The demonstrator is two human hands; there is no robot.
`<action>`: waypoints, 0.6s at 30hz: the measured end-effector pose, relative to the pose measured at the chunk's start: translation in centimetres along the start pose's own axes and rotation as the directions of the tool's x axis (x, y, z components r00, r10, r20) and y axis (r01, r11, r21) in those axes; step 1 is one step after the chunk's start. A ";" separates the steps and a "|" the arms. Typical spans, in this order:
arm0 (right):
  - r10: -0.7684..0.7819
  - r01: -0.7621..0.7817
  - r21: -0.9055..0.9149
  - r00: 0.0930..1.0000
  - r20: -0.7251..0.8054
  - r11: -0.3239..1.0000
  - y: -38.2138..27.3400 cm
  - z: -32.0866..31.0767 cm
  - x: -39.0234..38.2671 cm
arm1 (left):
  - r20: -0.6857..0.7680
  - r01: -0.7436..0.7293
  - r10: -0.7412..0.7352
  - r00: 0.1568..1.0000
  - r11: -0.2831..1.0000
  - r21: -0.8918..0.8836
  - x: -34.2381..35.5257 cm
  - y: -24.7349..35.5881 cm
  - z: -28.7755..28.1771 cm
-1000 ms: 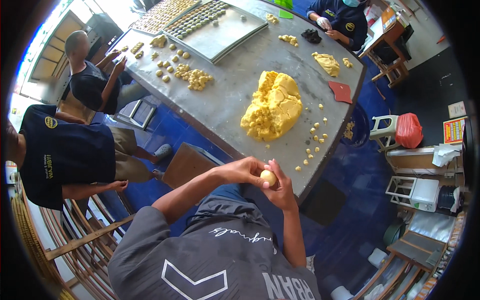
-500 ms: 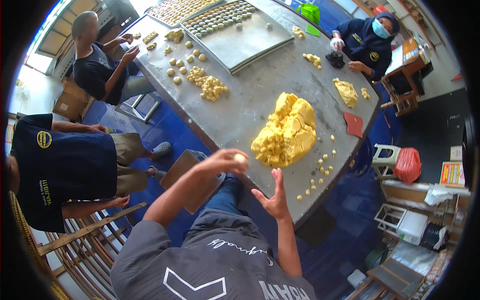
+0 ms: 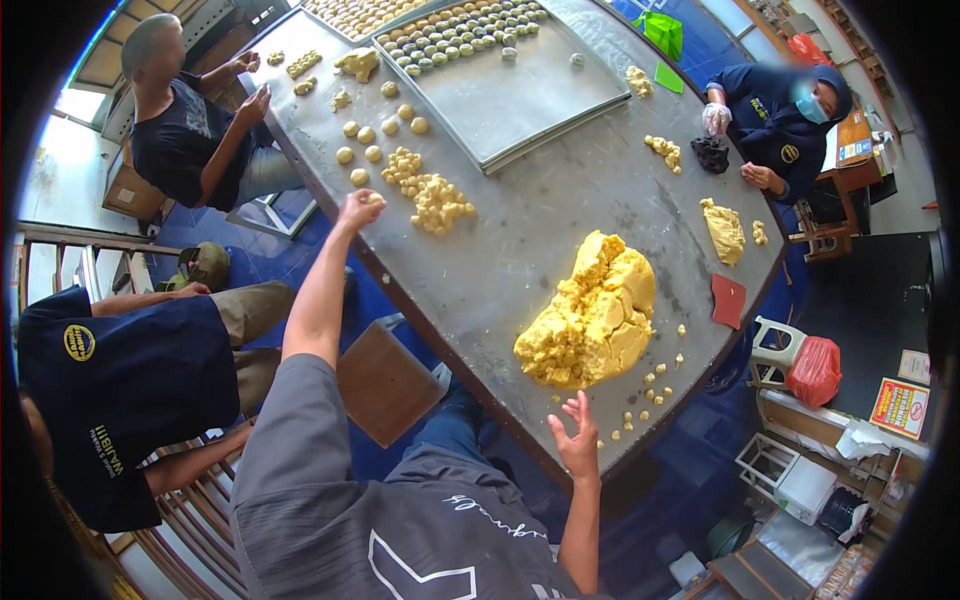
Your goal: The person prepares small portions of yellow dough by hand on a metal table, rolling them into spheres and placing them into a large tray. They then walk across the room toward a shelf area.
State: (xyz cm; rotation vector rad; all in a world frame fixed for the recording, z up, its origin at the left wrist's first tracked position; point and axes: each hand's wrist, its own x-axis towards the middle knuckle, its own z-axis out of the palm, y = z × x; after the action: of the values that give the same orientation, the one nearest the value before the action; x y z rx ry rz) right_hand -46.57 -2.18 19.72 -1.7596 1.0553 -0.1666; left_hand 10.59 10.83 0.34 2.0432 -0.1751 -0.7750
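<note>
My left hand [image 3: 356, 211] reaches out over the table's left edge, its fingers closed on a pale dough ball [image 3: 376, 199]. Just beyond it lie several larger round dough balls [image 3: 389, 126], and to its right is a cluster of small dough lumps [image 3: 440, 203]. My right hand [image 3: 577, 440] is open with its fingers spread and nothing in it, by the near edge of the table. Right ahead of that hand sits a big crumbly mound of yellow dough [image 3: 590, 315]. Tiny dough bits [image 3: 650, 392] are scattered beside the mound.
On the metal table [image 3: 520, 220], trays [image 3: 550, 105] of small shaped pieces stand at the far side. A red scraper [image 3: 728, 301] lies near the right edge. One co-worker [image 3: 190, 120] sits far left, another [image 3: 790, 125] far right; a third person [image 3: 140, 370] is close on my left.
My left hand has moved far out to the left with the dough ball, away from the mound. My right hand remains open near the mound. The view has shifted slightly.
</note>
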 end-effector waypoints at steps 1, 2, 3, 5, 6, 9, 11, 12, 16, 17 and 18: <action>0.025 -0.025 -0.011 1.000 0.002 1.000 0.2 0.2 -0.1 | 0.027 0.000 -0.001 1.000 0.999 0.035 0.5 0.8 0.6; 0.033 -0.033 -0.039 0.999 0.001 0.999 0.5 0.4 -0.2 | -0.043 -0.096 0.109 0.993 0.968 0.233 0.5 1.2 0.8; 0.041 -0.041 -0.067 0.999 0.001 0.997 1.0 0.6 -0.4 | -0.089 -0.171 0.229 0.969 0.888 0.427 0.3 1.6 0.8; 0.043 -0.042 -0.086 0.999 0.018 0.995 1.7 0.9 -0.9 | -0.145 -0.232 0.448 0.882 0.682 0.693 0.0 1.1 -0.9; 0.048 -0.045 -0.083 0.998 0.028 0.996 2.1 0.9 -1.5 | -0.176 -0.231 0.430 0.885 0.736 0.636 -0.6 0.6 -1.4; 0.068 -0.067 -0.104 0.998 0.010 0.992 3.6 0.8 -3.9 | -0.185 -0.254 0.348 0.919 0.881 0.399 -5.7 2.0 -0.1; 0.050 -0.050 -0.097 0.999 -0.001 0.994 4.2 0.6 -5.0 | -0.180 -0.309 0.398 0.899 0.871 0.382 -8.7 1.8 0.3; 0.043 -0.044 -0.087 0.999 -0.015 0.995 4.6 0.4 -5.6 | -0.174 -0.339 0.424 0.889 0.863 0.374 -10.1 1.4 0.7; 0.011 -0.019 -0.062 0.992 -0.126 0.998 5.3 -1.2 -8.9 | -0.080 -0.429 0.496 0.864 0.811 0.399 -15.5 1.1 4.3; -0.007 -0.002 -0.056 0.988 -0.157 0.998 5.7 -1.5 -10.0 | -0.054 -0.466 0.535 0.843 0.777 0.424 -16.5 0.6 4.9; -0.022 0.012 -0.050 0.981 -0.193 0.999 6.2 -1.8 -11.2 | -0.023 -0.504 0.574 0.819 0.738 0.448 -17.4 0.2 5.4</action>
State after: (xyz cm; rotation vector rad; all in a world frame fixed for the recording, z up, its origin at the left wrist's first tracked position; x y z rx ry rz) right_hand -57.88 4.07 19.42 -1.8238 1.1922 -0.3308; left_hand -6.34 13.91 6.39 2.2710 -0.8790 -0.2019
